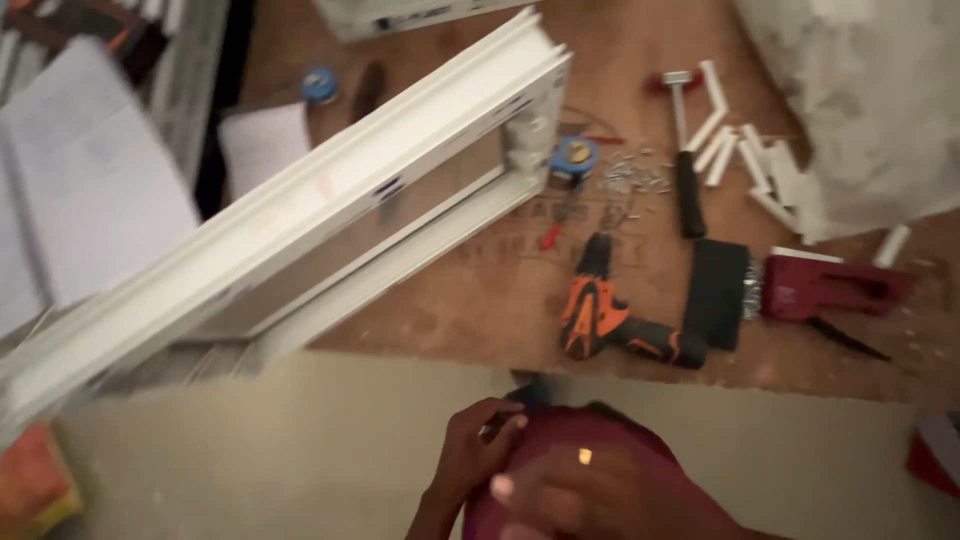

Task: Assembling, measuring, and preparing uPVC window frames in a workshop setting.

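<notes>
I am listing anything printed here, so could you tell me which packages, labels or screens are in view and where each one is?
White box: top edge of the picture, rectangular, dark print along its side.
Open book: far left, white pages with faint lines.
Round blue tape roll: on the brown table, pale label in its middle.
No screens.

A worn brown wooden workbench stands above a pale beige floor in dim, warm light.

Hands blurred, low; white window frame, drill on workbench.
</notes>
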